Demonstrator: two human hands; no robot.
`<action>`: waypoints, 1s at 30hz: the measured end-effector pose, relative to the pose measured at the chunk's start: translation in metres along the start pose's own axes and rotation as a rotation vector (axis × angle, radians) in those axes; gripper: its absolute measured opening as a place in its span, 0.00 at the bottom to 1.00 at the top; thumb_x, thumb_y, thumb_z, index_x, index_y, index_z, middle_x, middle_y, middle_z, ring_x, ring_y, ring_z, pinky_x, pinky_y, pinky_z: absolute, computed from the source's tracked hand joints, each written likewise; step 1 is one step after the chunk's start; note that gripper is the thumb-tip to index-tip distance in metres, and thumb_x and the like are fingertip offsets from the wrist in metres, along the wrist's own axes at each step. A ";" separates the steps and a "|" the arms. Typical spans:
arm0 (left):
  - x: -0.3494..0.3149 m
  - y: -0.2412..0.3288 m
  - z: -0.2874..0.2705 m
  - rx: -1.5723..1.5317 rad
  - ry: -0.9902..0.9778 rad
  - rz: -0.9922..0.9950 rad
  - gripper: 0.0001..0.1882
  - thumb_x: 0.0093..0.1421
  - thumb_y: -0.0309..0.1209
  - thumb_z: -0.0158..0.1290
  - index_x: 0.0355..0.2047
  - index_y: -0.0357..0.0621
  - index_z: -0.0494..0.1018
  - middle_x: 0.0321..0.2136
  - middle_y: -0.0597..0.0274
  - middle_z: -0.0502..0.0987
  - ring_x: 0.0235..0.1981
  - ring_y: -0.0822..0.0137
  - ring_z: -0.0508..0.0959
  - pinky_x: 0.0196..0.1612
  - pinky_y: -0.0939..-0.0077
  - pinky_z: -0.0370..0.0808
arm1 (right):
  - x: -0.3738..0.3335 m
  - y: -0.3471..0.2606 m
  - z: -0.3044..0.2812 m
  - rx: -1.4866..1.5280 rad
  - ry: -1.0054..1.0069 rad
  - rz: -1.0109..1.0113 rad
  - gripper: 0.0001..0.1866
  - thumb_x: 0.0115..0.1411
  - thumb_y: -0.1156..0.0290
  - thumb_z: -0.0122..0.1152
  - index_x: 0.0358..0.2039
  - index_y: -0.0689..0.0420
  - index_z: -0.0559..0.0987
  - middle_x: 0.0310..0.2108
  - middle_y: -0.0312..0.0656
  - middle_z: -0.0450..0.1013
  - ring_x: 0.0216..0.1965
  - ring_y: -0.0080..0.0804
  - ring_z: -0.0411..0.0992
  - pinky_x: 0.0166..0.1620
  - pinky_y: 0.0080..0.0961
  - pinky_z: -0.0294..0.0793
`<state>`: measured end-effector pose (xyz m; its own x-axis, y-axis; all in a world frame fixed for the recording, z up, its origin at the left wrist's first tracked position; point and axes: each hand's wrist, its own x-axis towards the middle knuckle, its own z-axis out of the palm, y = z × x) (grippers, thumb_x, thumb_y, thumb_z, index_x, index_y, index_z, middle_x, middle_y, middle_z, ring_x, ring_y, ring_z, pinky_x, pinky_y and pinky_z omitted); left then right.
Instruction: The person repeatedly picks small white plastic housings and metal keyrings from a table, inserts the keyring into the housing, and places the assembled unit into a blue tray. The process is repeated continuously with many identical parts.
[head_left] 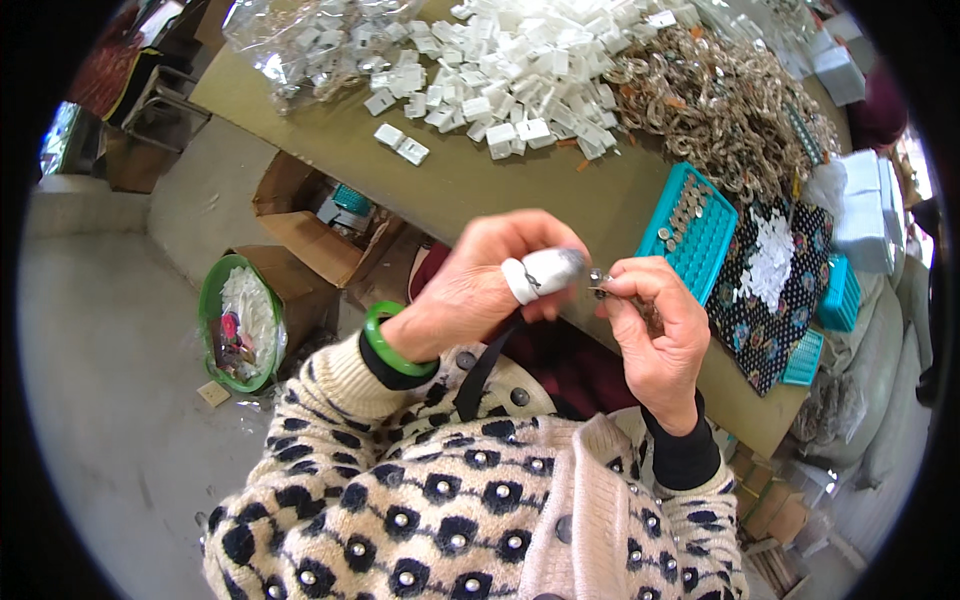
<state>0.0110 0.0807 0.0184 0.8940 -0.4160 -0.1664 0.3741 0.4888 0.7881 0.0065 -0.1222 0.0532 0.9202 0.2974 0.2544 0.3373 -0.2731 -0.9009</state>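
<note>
My right hand (660, 325) pinches a small shiny piece (597, 280) between thumb and fingertips; it looks like metal, but is too small to name. Close against it, my left hand (490, 270) is closed with curled fingers. A white cover (545, 274) with a grey, worn tip sits on one of its digits. Whatever the left fingers grip is hidden behind that cover. Both hands are held over the table's near edge. Just beyond the right hand lies a turquoise tray (708, 232) with rows of round hollows, some holding small round silvery pieces.
White plastic parts (530, 65) are heaped on the green table (400, 190), beside a pile of clear and brownish pieces (710, 105). White bits (768, 255) lie on a dark patterned cloth (800, 300). Left, on the floor, stand an open carton (310, 240) and a green basin (212, 310).
</note>
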 end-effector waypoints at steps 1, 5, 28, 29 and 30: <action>0.001 0.008 -0.007 0.414 0.181 0.254 0.06 0.63 0.27 0.54 0.39 0.40 0.76 0.30 0.62 0.78 0.27 0.73 0.76 0.29 0.79 0.74 | -0.002 0.001 0.000 0.135 0.001 0.088 0.08 0.56 0.87 0.58 0.35 0.63 0.76 0.33 0.40 0.73 0.29 0.23 0.72 0.33 0.18 0.72; 0.004 0.054 -0.063 1.534 0.576 0.760 0.15 0.52 0.16 0.53 0.41 0.40 0.77 0.39 0.60 0.78 0.38 0.61 0.78 0.39 0.71 0.75 | -0.007 0.005 -0.004 0.472 0.038 0.297 0.04 0.62 0.82 0.59 0.38 0.64 0.76 0.32 0.38 0.73 0.27 0.19 0.71 0.31 0.16 0.71; 0.037 -0.021 0.020 -0.469 -0.082 -0.013 0.16 0.62 0.26 0.56 0.50 0.39 0.74 0.43 0.47 0.79 0.38 0.55 0.82 0.40 0.65 0.83 | -0.009 0.008 -0.025 0.580 0.248 0.311 0.04 0.61 0.79 0.61 0.36 0.64 0.75 0.29 0.36 0.75 0.24 0.16 0.70 0.28 0.14 0.70; 0.039 -0.023 0.024 -0.481 -0.082 -0.011 0.15 0.62 0.26 0.56 0.50 0.39 0.75 0.42 0.48 0.79 0.38 0.55 0.82 0.40 0.65 0.83 | -0.009 0.007 -0.028 0.597 0.257 0.302 0.04 0.60 0.81 0.60 0.35 0.64 0.75 0.30 0.38 0.75 0.24 0.16 0.70 0.28 0.14 0.70; 0.040 -0.026 0.026 -0.468 -0.076 0.000 0.15 0.62 0.26 0.57 0.50 0.39 0.75 0.42 0.48 0.79 0.37 0.56 0.82 0.40 0.65 0.83 | -0.009 0.007 -0.030 0.594 0.259 0.304 0.03 0.60 0.82 0.58 0.34 0.64 0.74 0.31 0.40 0.74 0.23 0.18 0.69 0.28 0.16 0.70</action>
<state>0.0305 0.0313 0.0073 0.8800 -0.4624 -0.1081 0.4603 0.7747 0.4336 0.0064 -0.1541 0.0554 0.9987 0.0406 -0.0294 -0.0388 0.2565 -0.9658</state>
